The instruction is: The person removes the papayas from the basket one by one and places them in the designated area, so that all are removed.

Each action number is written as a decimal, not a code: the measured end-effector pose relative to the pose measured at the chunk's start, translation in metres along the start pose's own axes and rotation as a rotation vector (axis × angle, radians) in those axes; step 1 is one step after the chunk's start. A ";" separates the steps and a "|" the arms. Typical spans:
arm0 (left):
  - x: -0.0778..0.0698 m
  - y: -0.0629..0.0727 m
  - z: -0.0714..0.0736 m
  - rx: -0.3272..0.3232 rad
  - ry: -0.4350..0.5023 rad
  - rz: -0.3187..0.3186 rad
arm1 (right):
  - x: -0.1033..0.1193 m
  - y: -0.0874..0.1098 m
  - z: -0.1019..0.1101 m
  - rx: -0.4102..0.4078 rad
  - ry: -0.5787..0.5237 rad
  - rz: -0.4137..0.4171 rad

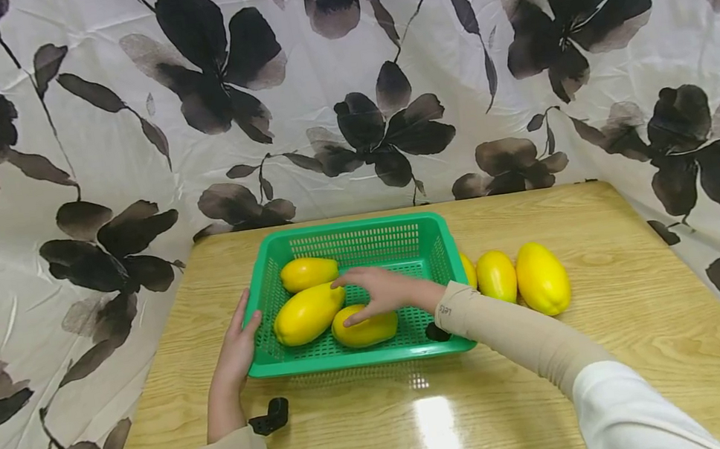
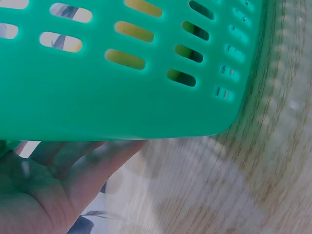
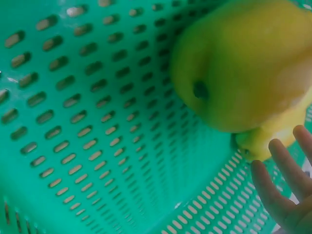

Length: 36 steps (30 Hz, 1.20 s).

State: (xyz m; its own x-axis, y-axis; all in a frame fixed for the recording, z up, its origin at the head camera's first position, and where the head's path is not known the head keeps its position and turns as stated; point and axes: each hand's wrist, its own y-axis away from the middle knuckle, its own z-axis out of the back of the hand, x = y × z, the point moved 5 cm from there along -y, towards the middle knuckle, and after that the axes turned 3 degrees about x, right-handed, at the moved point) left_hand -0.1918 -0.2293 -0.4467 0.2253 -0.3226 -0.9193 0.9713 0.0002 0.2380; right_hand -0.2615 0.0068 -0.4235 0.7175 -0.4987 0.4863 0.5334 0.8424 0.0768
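1. Backdrop: a white cloth printed with dark flowers hangs behind and to both sides of the work surface.
2. Table: light wood grain, glossy, with a glare patch near the front edge.
3. Green basket: perforated plastic, standing on the table at centre, open side up.
4. Fruit inside the basket: three yellow fruits. One lies at the back left, a larger one lies slanted at the left centre, and a third lies at the front centre.
5. Fruit outside the basket: three more yellow fruits sit on the table just to the right of the basket, the largest being the outermost.
6. Right hand: reaches into the basket, fingers straight and spread, resting over the front-centre fruit. Nothing is clasped; the right wrist view shows the fingertips extended beside the fruit.
7. Left hand: flat, fingers straight, laid against the basket's left outer wall; the left wrist view shows the open palm under the rim.
8. Small black object: on the table just beside the left wrist.
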 end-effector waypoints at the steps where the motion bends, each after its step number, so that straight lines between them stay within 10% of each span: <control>1: 0.000 0.000 0.000 0.002 0.002 0.001 | 0.000 0.000 -0.002 0.016 0.006 0.006; 36: 0.000 -0.001 0.000 0.013 0.026 -0.012 | 0.003 -0.005 -0.041 0.226 0.086 -0.019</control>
State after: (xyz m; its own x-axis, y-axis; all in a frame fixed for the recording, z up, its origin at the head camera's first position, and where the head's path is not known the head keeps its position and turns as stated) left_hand -0.1928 -0.2292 -0.4468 0.2155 -0.2974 -0.9301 0.9729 -0.0162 0.2306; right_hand -0.2440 -0.0070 -0.4583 0.7490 -0.5224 0.4074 0.4404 0.8521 0.2829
